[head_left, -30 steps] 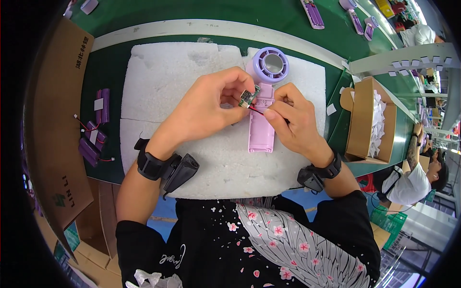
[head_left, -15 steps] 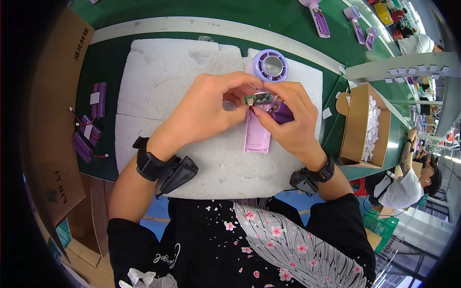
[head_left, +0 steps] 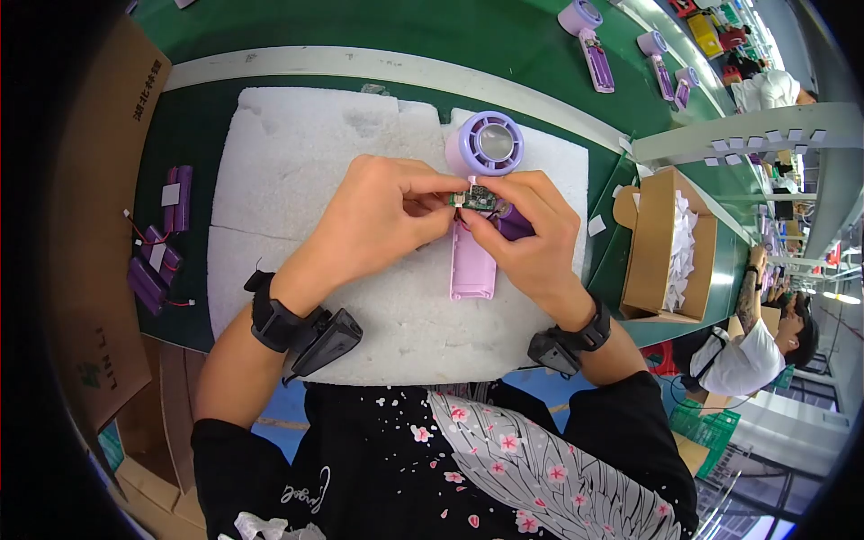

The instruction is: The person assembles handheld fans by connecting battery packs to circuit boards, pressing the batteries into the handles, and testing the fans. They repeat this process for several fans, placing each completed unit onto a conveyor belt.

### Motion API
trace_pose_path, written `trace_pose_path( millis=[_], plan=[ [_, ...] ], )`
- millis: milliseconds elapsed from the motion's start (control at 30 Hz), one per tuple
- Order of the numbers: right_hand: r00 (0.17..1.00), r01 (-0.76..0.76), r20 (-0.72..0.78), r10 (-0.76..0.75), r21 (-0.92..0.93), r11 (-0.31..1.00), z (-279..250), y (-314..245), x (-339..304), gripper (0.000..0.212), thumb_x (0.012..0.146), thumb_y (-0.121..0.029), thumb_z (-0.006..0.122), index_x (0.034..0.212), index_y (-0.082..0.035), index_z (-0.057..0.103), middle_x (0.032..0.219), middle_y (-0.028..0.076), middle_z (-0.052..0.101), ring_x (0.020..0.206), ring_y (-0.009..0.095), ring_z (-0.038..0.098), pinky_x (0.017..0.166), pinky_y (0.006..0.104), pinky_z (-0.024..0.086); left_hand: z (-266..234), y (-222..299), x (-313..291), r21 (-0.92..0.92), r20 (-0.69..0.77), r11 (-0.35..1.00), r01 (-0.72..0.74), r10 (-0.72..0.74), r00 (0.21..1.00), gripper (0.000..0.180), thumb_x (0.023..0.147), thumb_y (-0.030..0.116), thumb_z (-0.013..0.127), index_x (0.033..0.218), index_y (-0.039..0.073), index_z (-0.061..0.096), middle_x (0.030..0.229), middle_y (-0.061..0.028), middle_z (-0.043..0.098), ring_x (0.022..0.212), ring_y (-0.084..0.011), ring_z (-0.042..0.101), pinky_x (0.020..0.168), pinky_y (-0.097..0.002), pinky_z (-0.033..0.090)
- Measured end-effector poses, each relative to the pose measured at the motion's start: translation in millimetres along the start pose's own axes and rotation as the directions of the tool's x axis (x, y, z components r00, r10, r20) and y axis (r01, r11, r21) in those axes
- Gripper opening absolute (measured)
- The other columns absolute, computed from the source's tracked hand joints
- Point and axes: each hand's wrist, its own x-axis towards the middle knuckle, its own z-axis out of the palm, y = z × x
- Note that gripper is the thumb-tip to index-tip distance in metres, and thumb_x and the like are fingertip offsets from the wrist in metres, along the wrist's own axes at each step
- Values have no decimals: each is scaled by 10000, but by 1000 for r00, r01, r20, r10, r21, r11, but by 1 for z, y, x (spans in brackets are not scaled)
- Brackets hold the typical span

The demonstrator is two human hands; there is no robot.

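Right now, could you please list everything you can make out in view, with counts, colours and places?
Circuit board: one, green, between both hands
Battery: one, purple, in the right hand
Fan: one, lilac head, pink handle, on foam
Foam padding: at least one piece, white, centre
Battery packs: about three, purple, left
Large carton: one, brown, far left
Open box: one, brown, white pieces inside, right
Other fans: three, lilac and purple, upper right
Work surface: green, beneath the foam
Crate: green, lower right; count unclear
Co-workers: at least two, white tops, right
Wrist devices: two, black, on the wrists
Left hand: one, at the board's left end
Right hand: one, at its right
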Motion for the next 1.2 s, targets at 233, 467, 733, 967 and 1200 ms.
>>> trace_pose_path(
  millis=[233, 467, 733, 967, 1200],
  plan=[
    [1000, -25, 3, 25, -5, 1000, 0, 1, -1, 368, 654, -38, 819, 1007, -35, 715, 911, 83, 655, 755, 180, 644, 650, 262, 508, -2, -1, 1, 165, 29, 974, -158, 155, 988, 278, 735, -15, 667, 1008, -29, 712, 833, -158, 704, 671, -209, 679, 618, -273, 533],
    [999, -49, -4, 49, -22, 999, 1, 0, 0, 352, 653, -57, 816, 993, -39, 724, 889, 73, 652, 724, 161, 640, 621, 253, 503, -1, -1, 2, 208, 28, 965, -157, 155, 988, 262, 735, -11, 659, 988, -20, 723, 824, -127, 704, 634, -157, 656, 567, -249, 500],
    [996, -86, 1, 86, -26, 996, 2, -4, -1, 316, 676, -74, 806, 980, -37, 725, 880, 74, 657, 719, 151, 636, 615, 249, 499, -2, -1, 2, 171, 9, 981, -93, 93, 996, 238, 742, -1, 656, 968, -15, 732, 814, -115, 703, 635, -140, 649, 562, -250, 493],
    [992, -127, 9, 126, 55, 990, 0, -3, -1, 258, 722, -62, 773, 967, -9, 710, 871, 86, 665, 722, 161, 629, 642, 258, 494, -1, -7, 2, -108, 107, 986, 126, -114, 988, 322, 764, -11, 638, 1085, -9, 666, 803, -75, 678, 676, -134, 640, 618, -246, 507],
    [982, -187, 19, 186, 54, 981, -5, -7, 2, 194, 775, -61, 724, 951, 9, 681, 873, 102, 667, 729, 158, 624, 667, 251, 487, 17, -4, -1, 148, 12, 986, -82, 81, 997, 350, 769, -18, 626, 1113, 28, 584, 844, -65, 657, 684, -130, 628, 646, -254, 517]
  ],
)
